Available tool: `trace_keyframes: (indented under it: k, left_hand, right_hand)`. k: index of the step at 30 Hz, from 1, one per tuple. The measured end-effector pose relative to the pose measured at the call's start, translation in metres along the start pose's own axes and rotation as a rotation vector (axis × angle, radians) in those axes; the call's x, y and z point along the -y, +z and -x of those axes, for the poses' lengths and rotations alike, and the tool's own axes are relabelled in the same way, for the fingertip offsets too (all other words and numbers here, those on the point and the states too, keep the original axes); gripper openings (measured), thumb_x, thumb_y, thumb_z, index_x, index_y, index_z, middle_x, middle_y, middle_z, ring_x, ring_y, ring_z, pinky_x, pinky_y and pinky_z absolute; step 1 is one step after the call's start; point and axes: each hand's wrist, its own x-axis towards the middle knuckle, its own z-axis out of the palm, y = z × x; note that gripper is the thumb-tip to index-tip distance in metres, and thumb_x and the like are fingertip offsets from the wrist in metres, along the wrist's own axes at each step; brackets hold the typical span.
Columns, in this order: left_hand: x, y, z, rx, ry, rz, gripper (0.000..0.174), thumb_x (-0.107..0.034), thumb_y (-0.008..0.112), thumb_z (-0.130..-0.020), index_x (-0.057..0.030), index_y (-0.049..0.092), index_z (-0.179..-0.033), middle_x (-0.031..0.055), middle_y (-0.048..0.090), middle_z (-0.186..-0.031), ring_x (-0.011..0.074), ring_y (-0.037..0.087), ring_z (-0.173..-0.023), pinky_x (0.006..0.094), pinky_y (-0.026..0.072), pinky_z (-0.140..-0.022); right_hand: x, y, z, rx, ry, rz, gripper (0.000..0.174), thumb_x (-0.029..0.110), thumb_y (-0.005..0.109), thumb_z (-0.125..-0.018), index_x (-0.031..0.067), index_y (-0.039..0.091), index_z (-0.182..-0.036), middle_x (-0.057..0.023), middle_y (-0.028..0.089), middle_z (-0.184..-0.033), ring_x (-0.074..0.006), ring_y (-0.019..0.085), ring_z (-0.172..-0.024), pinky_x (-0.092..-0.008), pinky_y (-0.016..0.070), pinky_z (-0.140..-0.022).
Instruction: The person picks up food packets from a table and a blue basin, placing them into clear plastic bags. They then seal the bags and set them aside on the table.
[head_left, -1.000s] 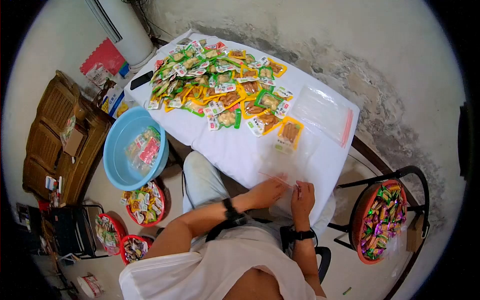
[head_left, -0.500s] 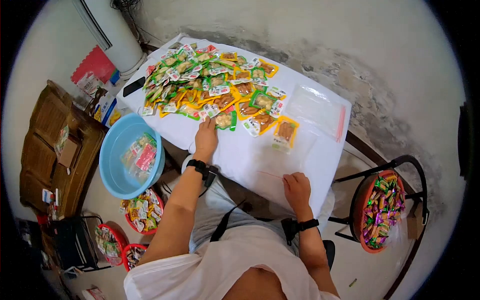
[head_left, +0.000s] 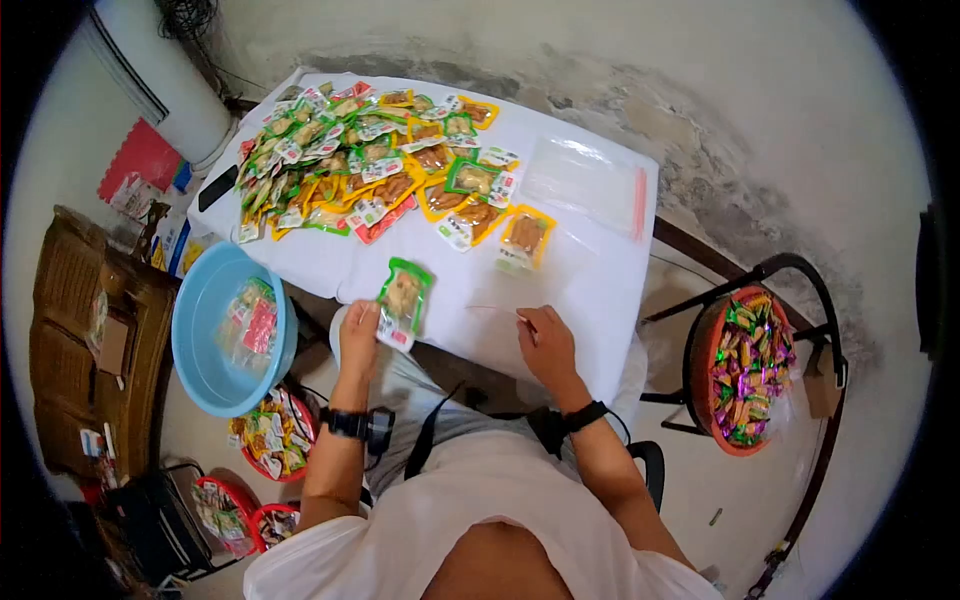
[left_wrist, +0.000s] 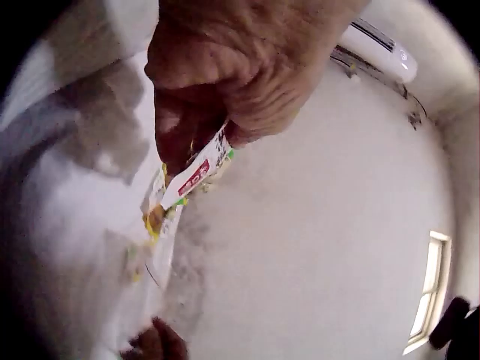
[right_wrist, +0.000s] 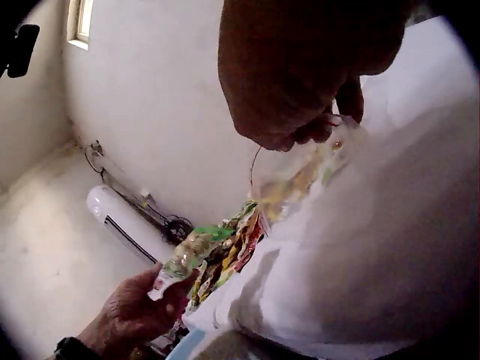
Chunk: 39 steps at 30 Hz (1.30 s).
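Observation:
My left hand (head_left: 359, 335) pinches the white edge of a green-rimmed snack packet (head_left: 402, 300) above the table's front edge. In the left wrist view the left hand (left_wrist: 240, 67) has the packet's white label (left_wrist: 199, 176) between thumb and fingers. The right hand (head_left: 549, 350) grips the rim of a clear plastic bag (head_left: 497, 318) with a thin red line at its mouth; in the right wrist view the right hand (right_wrist: 307, 75) holds the bag (right_wrist: 289, 176). A yellow-rimmed packet (head_left: 526, 236) lies at the bag's far end.
Heaped packets (head_left: 330, 160) cover the back left of the white table (head_left: 430, 265). Flat clear bags (head_left: 583, 187) lie at the back right. A blue basin (head_left: 190, 330) stands left, with red baskets below it; a red basket of sweets (head_left: 712, 380) sits right.
My left hand has reached the pile, taken hold of the green-rimmed packet and drawn it back toward the body. The right hand stays at the bag's mouth. The head view has shifted.

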Motion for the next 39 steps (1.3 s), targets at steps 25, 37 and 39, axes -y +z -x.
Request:
trace_keyframes:
  k: [25, 37, 39]
  left_hand:
    - [-0.004, 0.151, 0.031, 0.584, -0.34, 0.719, 0.023, -0.011, 0.045, -0.096, -0.0025, 0.047, -0.117, 0.0073, 0.06, -0.103, 0.0164, 0.06, -0.092, 0.0296, 0.0519, -0.078]
    - [-0.01, 0.219, -0.009, 0.681, -0.407, 0.724, 0.034, -0.007, 0.047, -0.093, -0.0103, 0.039, -0.126, 0.012, 0.054, -0.109, 0.0211, 0.058, -0.09, 0.0341, 0.0513, -0.07]
    - [-0.011, 0.231, -0.014, 0.662, -0.369, 0.771, 0.031, -0.01, 0.047, -0.094, -0.0043, 0.043, -0.124, 0.0116, 0.057, -0.108, 0.0217, 0.061, -0.086, 0.0345, 0.0533, -0.071]
  right_hand:
    - [0.006, -0.002, 0.01, -0.096, -0.075, -0.006, 0.013, 0.014, 0.062, -0.081, 0.0111, 0.063, -0.093, -0.0098, 0.057, -0.085, -0.0307, 0.058, -0.079, -0.039, 0.0489, -0.065]
    - [0.006, -0.007, 0.014, -0.145, -0.109, -0.017, 0.013, 0.01, 0.065, -0.079, 0.0083, 0.064, -0.091, -0.0102, 0.057, -0.082, -0.029, 0.059, -0.073, -0.0365, 0.0484, -0.06]
    - [0.006, -0.008, 0.015, -0.133, -0.079, -0.024, 0.012, 0.01, 0.065, -0.079, 0.008, 0.064, -0.091, -0.0102, 0.057, -0.082, -0.0292, 0.059, -0.073, -0.0361, 0.0487, -0.06]
